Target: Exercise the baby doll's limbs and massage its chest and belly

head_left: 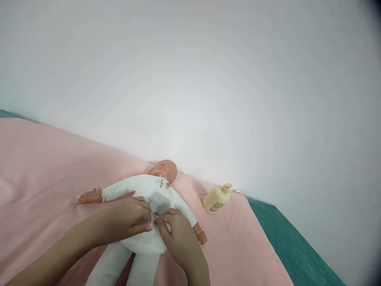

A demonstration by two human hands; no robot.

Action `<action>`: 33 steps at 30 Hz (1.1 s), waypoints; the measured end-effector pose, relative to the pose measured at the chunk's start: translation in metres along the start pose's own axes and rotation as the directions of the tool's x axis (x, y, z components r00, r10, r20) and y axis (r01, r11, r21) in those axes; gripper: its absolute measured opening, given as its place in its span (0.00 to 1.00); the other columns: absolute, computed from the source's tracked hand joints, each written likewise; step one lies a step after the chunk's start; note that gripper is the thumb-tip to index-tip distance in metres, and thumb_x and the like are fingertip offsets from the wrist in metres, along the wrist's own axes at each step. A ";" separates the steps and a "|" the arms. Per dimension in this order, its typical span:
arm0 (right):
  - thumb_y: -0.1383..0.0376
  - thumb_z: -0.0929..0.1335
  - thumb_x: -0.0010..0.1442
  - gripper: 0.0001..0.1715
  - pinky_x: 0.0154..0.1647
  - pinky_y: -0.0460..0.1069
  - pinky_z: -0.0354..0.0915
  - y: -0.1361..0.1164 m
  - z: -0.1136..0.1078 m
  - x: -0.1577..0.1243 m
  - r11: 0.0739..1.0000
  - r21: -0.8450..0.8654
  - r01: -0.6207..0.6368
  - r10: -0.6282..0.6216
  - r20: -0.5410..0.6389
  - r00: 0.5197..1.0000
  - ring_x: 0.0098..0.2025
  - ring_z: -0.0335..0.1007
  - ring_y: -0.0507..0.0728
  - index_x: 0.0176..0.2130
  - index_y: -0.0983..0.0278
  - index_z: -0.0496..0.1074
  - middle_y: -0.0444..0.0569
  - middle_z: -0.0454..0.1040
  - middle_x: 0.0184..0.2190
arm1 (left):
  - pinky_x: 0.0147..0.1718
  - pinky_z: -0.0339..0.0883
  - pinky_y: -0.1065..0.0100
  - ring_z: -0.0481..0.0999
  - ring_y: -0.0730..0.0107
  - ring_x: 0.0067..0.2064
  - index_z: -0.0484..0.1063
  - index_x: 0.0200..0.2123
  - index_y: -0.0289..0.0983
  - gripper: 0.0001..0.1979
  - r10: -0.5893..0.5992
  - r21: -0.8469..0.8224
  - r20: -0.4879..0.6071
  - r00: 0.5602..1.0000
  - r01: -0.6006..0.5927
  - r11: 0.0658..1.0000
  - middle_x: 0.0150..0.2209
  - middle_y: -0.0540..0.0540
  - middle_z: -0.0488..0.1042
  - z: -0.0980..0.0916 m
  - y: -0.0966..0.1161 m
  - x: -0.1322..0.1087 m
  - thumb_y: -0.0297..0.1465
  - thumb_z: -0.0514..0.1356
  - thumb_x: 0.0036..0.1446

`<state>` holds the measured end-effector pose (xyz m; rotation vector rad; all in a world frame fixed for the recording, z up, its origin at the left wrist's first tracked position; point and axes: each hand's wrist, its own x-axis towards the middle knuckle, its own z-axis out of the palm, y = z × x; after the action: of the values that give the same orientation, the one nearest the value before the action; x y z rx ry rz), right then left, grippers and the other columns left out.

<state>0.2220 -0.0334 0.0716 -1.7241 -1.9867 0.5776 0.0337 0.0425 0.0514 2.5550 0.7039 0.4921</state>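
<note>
A baby doll (160, 202) with a white cloth body and bare plastic head and hands lies on its back, arms spread. Both my hands are over its belly, close together. My left hand (135, 216) has its fingers curled at the front of the torso, and what they hold, if anything, is hidden. With thumb and forefinger pressed together, my right hand (175, 228) pinches the white cloth beside a small dark spot. A red thread-like mark shows at the doll's neck. The doll's legs run down past the lower frame edge.
A cream pump bottle (216, 200) with a printed label leans to the right of the doll. Pink cloth (59, 159) lies beneath everything, over a green surface (285, 234) that shows at the right. A pale wall (190, 79) rises directly behind.
</note>
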 end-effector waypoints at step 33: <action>0.58 0.61 0.71 0.20 0.60 0.60 0.61 0.043 0.043 0.033 0.974 0.224 0.031 0.044 -0.321 0.946 0.57 0.64 0.64 0.51 0.66 0.75 0.56 0.74 0.52 | 0.59 0.66 0.50 0.72 0.50 0.60 0.75 0.56 0.33 0.23 -0.005 0.218 -0.260 0.966 0.063 0.974 0.56 0.39 0.77 0.030 -0.053 0.019 0.44 0.58 0.68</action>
<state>0.2274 0.0044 0.0134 -1.5720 -1.6205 0.4663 0.0418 0.0845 0.0043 2.7101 0.9422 0.7842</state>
